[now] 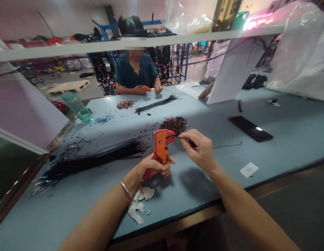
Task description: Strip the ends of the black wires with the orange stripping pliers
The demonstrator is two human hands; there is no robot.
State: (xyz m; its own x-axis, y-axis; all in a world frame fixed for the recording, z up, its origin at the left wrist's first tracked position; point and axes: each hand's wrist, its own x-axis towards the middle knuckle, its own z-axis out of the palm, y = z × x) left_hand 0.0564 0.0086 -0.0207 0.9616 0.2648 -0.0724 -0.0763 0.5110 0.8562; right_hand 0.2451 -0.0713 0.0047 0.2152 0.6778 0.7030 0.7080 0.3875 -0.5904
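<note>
My left hand (156, 166) is closed around the grips of a red and orange wire stripper (161, 144), held upright above the table with its jaws toward the right. In a pinch, my right hand (200, 148) holds a thin black wire (226, 145); one end is at the stripper's jaws, and the tail runs out to the right, ending in a blue tip. Whether the jaws are closed on the wire I cannot tell. Behind the stripper lies a heap of short black and copper offcuts (174, 124). A thick bundle of black wires (96, 158) rests on the left.
Across the blue table (193, 212) sits a co-worker (135, 73) holding a red tool. A teal bottle (78, 108) leans at the left. A phone (250, 128) and a white label (249, 169) lie right; crumpled tissue (139, 204) is near my left wrist. White divider panels (235, 69) flank the table.
</note>
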